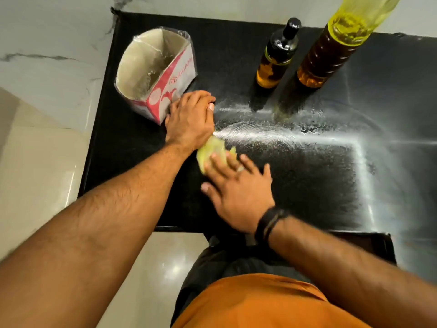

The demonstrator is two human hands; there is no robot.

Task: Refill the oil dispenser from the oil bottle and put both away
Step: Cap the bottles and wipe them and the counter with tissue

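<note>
The oil dispenser (275, 58) stands upright on the black surface (319, 190), just left of the taller oil bottle (331, 55) — both well beyond the hands, their long axes vertical. The right hand (236, 192) lies nearer them, its fingers (238, 162) flat, pressing a yellow cloth (212, 150). The left hand (189, 119), curled at a red-and-white carton (156, 72), may be pinching the cloth's far end — I cannot tell.

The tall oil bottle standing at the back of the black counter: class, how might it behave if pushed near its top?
The tall oil bottle looks tall and narrow, so it would probably tip rather than slide. It appears largely full, so likely heavy. Its ribbed plastic may give some grip.
</note>
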